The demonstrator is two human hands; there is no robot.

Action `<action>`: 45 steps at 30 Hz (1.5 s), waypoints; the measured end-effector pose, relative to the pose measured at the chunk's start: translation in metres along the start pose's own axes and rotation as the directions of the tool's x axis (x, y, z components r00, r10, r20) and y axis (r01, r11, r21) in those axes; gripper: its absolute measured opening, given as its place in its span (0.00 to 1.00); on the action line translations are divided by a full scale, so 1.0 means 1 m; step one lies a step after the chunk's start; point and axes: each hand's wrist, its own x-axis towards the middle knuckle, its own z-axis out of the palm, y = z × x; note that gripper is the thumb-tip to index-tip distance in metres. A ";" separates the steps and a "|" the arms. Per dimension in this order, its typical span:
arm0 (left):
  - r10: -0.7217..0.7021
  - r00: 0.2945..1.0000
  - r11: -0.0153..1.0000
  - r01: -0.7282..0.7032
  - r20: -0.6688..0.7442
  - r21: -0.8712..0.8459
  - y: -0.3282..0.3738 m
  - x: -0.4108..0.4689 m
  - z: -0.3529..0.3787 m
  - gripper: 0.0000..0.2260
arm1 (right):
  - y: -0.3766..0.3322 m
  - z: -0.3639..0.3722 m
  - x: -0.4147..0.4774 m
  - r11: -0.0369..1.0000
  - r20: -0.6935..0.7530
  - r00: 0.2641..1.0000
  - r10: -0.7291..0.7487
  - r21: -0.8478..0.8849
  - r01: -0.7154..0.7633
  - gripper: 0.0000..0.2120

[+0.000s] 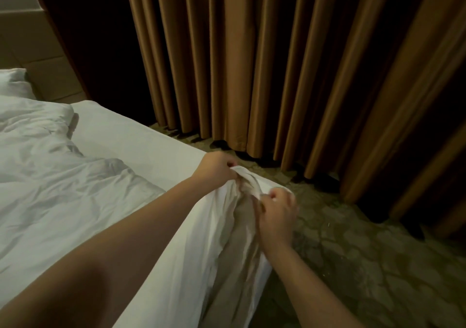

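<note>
A white bed sheet [156, 138] covers the mattress, and its corner [248, 179] is lifted and bunched at the bed's near right corner. My left hand [216, 166] grips the top of that bunched corner with curled fingers. My right hand [277, 211] pinches the same fabric a little lower and to the right, over the bed's edge. Folds of the sheet [227, 252] hang down below both hands. A crumpled white duvet [58, 176] lies across the left part of the bed.
Brown pleated curtains [252, 63] hang to the floor behind the bed corner. Patterned dark carpet [365, 264] runs along the bed's right side. A white pillow [12, 80] and a padded headboard [32, 45] are at the far left.
</note>
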 end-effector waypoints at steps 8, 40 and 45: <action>0.044 0.996 0.999 -0.042 0.078 -0.027 0.026 -0.007 0.036 0.15 | 0.029 -0.013 0.003 0.988 0.017 0.991 0.136 0.077 -0.137 0.10; -0.083 0.993 0.988 0.093 0.089 -0.121 0.023 -0.006 0.038 0.12 | -0.001 -0.025 0.010 0.988 0.294 0.943 -0.154 0.027 0.153 0.14; -0.088 0.994 0.990 0.095 0.065 -0.104 0.021 -0.006 0.033 0.15 | -0.008 -0.030 0.006 0.995 0.207 0.978 -0.014 0.098 -0.006 0.16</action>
